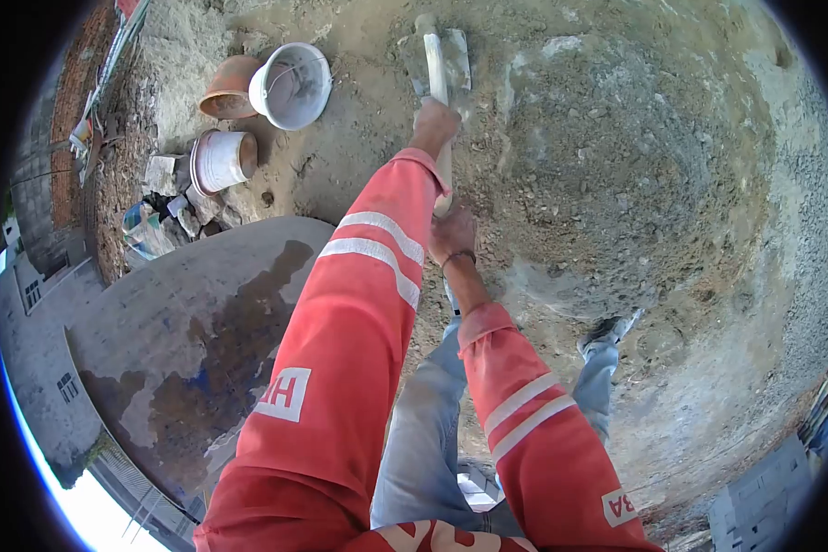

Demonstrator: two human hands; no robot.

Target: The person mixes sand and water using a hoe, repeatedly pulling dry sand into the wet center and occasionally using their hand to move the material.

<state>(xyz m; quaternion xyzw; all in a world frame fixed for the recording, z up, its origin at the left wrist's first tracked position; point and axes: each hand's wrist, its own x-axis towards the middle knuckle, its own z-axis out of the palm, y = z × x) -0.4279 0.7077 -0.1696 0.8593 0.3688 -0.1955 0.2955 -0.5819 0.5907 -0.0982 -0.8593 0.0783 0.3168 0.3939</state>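
Observation:
My left hand (435,125) is wrapped round the upper part of a hoe's pale wooden handle (435,74). Closer to my body, my right hand (454,234) is closed on the lower end of the same handle, with a dark band at its wrist. The hoe's flat grey metal blade (456,57) lies at the far end, on or just above the ground; contact is hard to make out. To the right of the hoe spreads a broad mound of loose, gravelly soil (607,175).
A white bucket (315,90), an orange-brown bucket (230,87) and a tipped white bucket (219,162) sit at the upper left. Rubble (189,221) lies below them. A large plastered wall (156,322) with wet patches curves along the left. My shoe (607,333) stands at the mound's near edge.

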